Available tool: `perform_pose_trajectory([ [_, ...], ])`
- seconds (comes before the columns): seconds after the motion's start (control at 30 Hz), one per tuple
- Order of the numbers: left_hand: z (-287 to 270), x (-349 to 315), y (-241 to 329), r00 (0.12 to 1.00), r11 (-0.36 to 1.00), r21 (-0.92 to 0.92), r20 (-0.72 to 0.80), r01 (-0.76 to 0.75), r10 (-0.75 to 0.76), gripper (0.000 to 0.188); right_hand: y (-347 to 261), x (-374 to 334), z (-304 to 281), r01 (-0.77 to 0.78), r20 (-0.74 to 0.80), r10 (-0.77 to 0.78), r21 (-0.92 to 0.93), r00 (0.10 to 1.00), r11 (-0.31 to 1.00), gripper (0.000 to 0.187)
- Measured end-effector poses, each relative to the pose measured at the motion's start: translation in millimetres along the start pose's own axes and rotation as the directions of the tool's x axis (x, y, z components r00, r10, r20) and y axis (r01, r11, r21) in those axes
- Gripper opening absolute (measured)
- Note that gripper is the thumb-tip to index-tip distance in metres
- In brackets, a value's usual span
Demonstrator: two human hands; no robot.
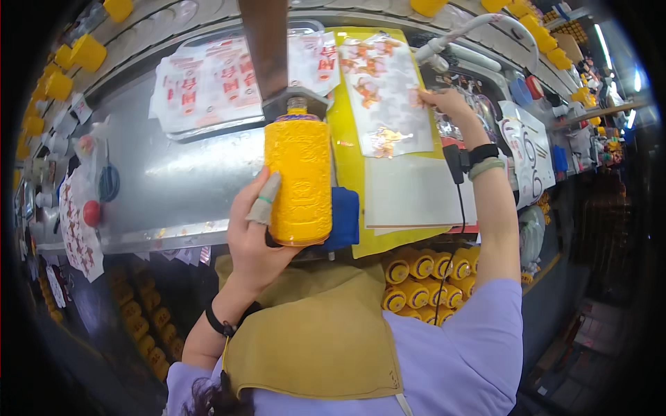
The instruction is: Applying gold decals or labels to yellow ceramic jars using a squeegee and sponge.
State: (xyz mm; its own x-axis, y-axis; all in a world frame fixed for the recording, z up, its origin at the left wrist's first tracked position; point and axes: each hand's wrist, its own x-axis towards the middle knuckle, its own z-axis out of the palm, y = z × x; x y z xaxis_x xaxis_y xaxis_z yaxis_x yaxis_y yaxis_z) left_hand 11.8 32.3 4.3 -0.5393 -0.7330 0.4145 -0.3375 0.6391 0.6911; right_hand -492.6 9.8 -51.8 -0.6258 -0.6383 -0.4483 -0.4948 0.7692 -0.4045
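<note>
My left hand is wrapped round a yellow embossed bottle from its left side and base. A grey cover sits on one of its fingers. The bottle stands upright in view, its narrow neck at a metal bracket on a brown post. Farther right, my right hand reaches over a white sheet of orange and gold stickers. Its fingertips pinch at an orange sticker by the sheet's right edge; whether that sticker has come off is too small to tell. A yellow mat lies beneath the sheet.
Red-printed white sheets lie on the metal table. A blue block is beside the bottle. A black cable hangs below my right wrist. A white hose arches at the back. Several yellow bottles are stacked under the table.
</note>
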Motion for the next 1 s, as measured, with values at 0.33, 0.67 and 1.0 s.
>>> perform_pose_trajectory([
  [0.33, 3, 1, -9, 0.998, 0.997, -0.058, -0.048, -0.05, 0.048, 0.1, -124, -174, 3, 0.72, -0.34, -0.744, -0.221, 0.575, 0.658, 0.013],
  [0.67, -2, 14, -18, 0.987, 0.838, -0.522, 0.105, 0.16, -0.124, 0.11, -196, -274, 31, 0.91, 0.21, -0.886, -0.129, 0.413, 0.393, 0.02],
  [1.0, -7, 49, -9, 0.811, 0.247, -0.788, 0.47, 0.564, -0.349, 0.073, -174, -255, 67, 0.779, -0.084, -0.777, -0.008, 0.624, 0.627, 0.023],
])
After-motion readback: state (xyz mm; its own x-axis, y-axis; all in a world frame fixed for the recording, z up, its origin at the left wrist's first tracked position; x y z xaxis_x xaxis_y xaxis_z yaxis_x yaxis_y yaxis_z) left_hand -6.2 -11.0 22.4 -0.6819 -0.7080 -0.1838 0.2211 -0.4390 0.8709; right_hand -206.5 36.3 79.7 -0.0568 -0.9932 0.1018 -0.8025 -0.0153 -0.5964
